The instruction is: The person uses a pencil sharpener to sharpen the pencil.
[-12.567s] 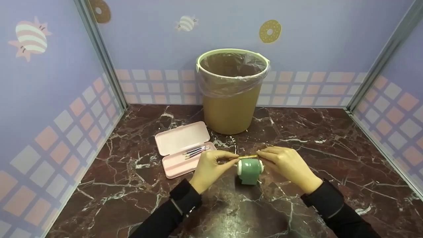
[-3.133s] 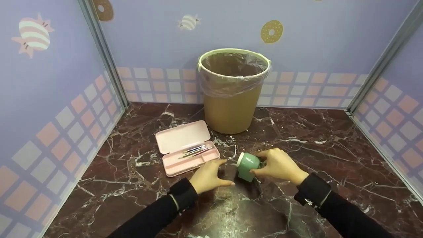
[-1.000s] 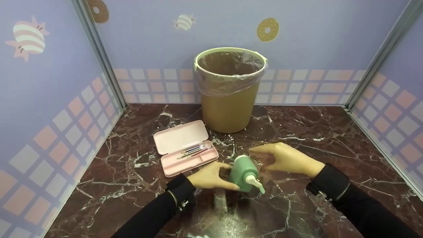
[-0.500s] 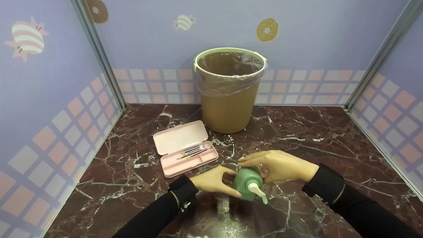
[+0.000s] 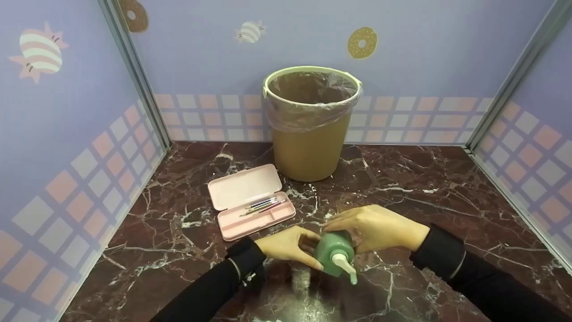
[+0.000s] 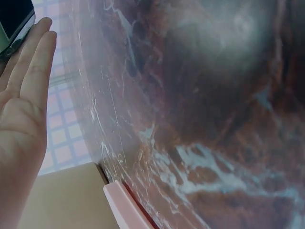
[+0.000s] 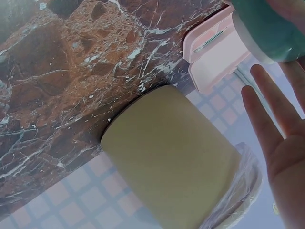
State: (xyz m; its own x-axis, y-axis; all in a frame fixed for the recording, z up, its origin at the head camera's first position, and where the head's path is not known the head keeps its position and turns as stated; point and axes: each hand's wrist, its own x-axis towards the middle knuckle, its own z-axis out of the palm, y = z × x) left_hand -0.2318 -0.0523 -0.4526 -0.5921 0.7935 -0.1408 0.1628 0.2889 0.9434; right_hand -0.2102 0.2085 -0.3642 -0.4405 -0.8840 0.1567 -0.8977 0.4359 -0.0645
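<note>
A green pencil sharpener (image 5: 330, 252) is tilted between both hands, its pale crank handle (image 5: 345, 264) turned toward me. My left hand (image 5: 288, 243) grips its left side, thumb in front and fingers behind. On its far right side, my right hand (image 5: 380, 226) holds it with the fingers over the top. In the right wrist view, the green body (image 7: 269, 28) is between thumb and index finger, while other fingers (image 7: 267, 119) extend past it. The left wrist view shows straight fingers (image 6: 38, 71) beside a dark, glossy-edged part (image 6: 16, 24) of the sharpener.
An open pink pencil case (image 5: 234, 229) lies left of the hands, with several pencils (image 5: 263, 205) inside. Behind stands a tan waste bin (image 5: 308, 152) lined with a clear bag. Patterned walls (image 5: 429, 58) enclose the dark marbled table (image 5: 424, 179) at the back and sides.
Earlier both hands held a yellow pencil above the sharpener; they have left it. The sharpener has since turned crank-forward and moved nearer me. Within the last second my right hand has come onto it.
</note>
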